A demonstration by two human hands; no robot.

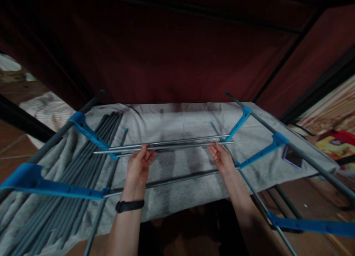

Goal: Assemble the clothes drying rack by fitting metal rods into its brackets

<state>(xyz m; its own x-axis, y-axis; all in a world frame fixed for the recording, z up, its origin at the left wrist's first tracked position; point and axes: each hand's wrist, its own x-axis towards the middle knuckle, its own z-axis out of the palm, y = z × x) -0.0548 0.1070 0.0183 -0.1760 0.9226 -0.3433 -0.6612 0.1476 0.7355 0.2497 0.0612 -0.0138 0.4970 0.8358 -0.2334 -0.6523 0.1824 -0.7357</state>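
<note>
A thin grey metal rod (177, 146) lies level across both my hands, above the pale cloth. My left hand (139, 160), with a black band on its wrist, pinches the rod left of the middle. Near its other end, the fingers of my right hand (221, 155) close on the same rod. Just behind runs a second crossbar (188, 140) between the blue plastic brackets. Closer to me, another crossbar (180, 179) joins the left blue bracket (61, 187) to the right blue bracket (262, 155). These brackets sit on long grey side tubes (313, 163).
Several loose grey tubes (72, 197) lie in a bundle on the cloth (177, 119) at the left. A phone (293, 157) rests near the cloth's right edge. Beyond it is a yellow and red package (337, 143). A dark red panel (166, 64) rises behind.
</note>
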